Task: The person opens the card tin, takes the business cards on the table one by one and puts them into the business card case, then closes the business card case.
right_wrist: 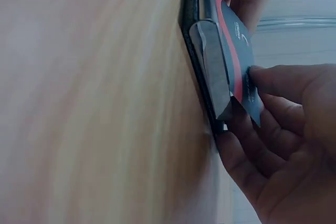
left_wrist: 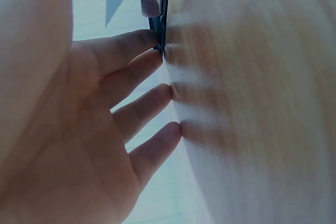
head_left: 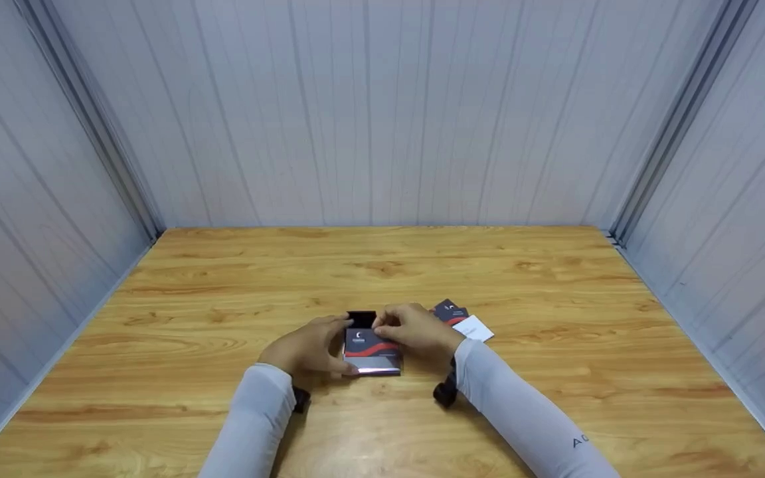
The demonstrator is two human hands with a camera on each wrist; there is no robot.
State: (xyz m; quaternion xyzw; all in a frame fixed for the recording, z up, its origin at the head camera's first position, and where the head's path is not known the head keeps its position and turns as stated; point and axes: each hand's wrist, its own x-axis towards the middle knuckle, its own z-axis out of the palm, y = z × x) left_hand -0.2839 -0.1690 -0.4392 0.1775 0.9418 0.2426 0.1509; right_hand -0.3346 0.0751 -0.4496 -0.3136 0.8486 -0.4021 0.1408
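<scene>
A business card case (head_left: 372,365) with a silvery front lies on the table, its black lid (head_left: 361,318) raised at the far side. Over its opening is a dark grey card (head_left: 364,340) with a red wavy stripe, seen tilted up from the case in the right wrist view. My right hand (head_left: 416,326) pinches this card's right part between thumb (right_wrist: 278,81) and fingers. On the case's left side, my left hand (head_left: 309,345) holds it, thumb at the near corner and fingers by the lid. In the left wrist view, the outer fingertips (left_wrist: 173,129) rest on the table.
Right of my right hand lie another dark card (head_left: 449,311) with a red stripe and a white card (head_left: 474,328), partly overlapping. The wooden table (head_left: 382,265) meets pale panelled walls (head_left: 396,119) at the back and both sides.
</scene>
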